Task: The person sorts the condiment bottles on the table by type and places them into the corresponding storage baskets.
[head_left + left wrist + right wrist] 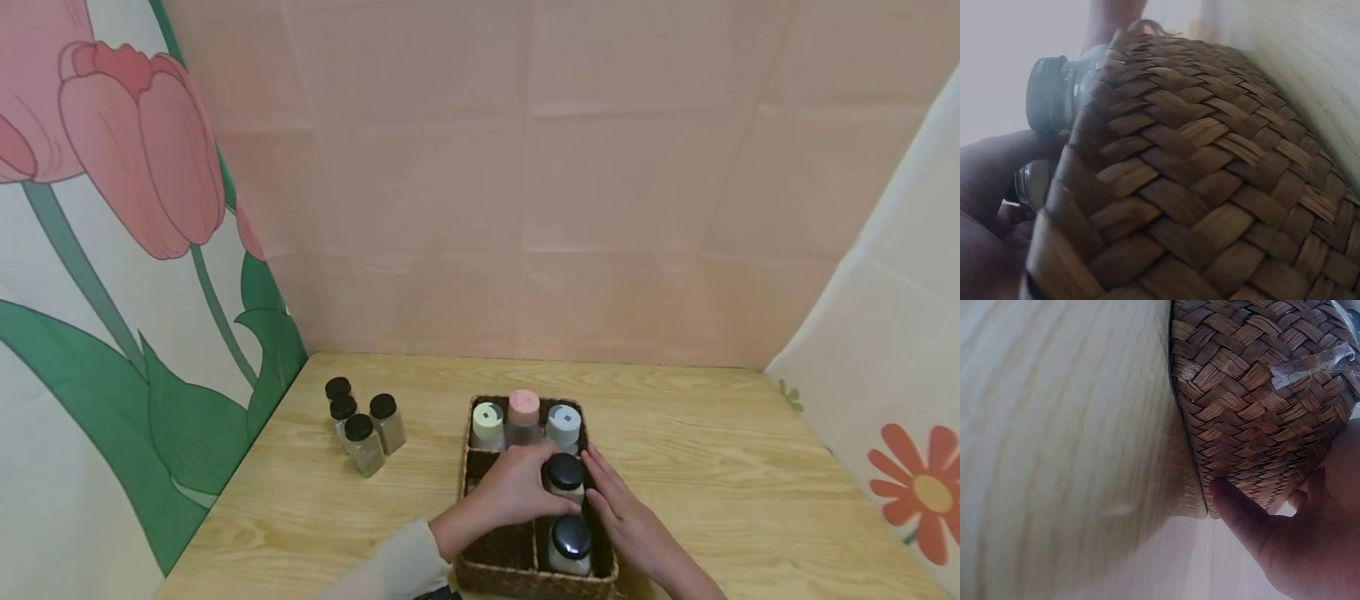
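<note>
My left hand (517, 492) reaches into a brown woven basket (491, 577) and holds a small glass jar with a black lid (565, 472) between thumb and fingers. That jar is in the right-hand column, behind a second black-lidded jar (570, 540) in the front right compartment. Along the outer right wall lies my right hand (633, 525), fingers extended and holding no jar. In the right wrist view its thumb (1241, 515) rests against the weave. Across the basket's back row stand bottles with a pale green cap (487, 417), a pink cap (523, 406) and a light blue cap (563, 422).
Several black-lidded glass jars (365, 446) stand grouped on the wooden table (675, 425), left of the basket. A plain pink cloth (517, 183) hangs behind the table. Flower-printed cloths (142, 150) close off both sides.
</note>
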Tool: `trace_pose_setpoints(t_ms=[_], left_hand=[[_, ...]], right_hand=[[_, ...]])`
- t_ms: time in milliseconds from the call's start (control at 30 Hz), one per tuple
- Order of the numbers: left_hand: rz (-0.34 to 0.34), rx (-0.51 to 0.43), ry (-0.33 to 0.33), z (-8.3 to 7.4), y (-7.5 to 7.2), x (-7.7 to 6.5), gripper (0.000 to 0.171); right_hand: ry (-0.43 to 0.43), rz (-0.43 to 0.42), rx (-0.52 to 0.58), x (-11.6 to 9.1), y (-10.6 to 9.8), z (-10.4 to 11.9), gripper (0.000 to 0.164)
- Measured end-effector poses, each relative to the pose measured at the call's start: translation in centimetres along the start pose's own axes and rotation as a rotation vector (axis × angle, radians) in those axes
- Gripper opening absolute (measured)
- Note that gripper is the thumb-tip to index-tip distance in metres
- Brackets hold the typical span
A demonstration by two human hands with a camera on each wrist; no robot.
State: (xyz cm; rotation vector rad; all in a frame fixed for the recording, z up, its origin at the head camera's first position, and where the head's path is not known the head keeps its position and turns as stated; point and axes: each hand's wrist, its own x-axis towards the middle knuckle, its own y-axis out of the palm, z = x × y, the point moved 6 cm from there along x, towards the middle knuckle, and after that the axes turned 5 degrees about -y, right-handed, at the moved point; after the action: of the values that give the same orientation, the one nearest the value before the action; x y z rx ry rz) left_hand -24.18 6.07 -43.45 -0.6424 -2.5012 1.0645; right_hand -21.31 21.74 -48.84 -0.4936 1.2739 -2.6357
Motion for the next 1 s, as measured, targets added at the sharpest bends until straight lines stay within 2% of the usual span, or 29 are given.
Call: trace_pose_setpoints(t_ms=[167,433,667,1000], left_hand=[[0.015,0.033,-0.01,0.2,0.4,0.1,0.054],[0.027,0.155,0.018,0.1,0.7,0.5,0.048],[0.077,0.214,0.05,0.1,1.1,1.1,0.037],[0.132,0.299,0.101,-0.1,1.8,1.7,0.038]], right_hand=[[-0.001,0.005,0.001,0.0,0.0,-0.1,0.053],[0.007,0.022,0.014,0.0,0.0,0.0,0.055],[0.01,0.026,0.012,0.1,-0.1,0.0,0.054],[0.033,0.062,0.027,0.1,0.2,-0.3,0.053]])
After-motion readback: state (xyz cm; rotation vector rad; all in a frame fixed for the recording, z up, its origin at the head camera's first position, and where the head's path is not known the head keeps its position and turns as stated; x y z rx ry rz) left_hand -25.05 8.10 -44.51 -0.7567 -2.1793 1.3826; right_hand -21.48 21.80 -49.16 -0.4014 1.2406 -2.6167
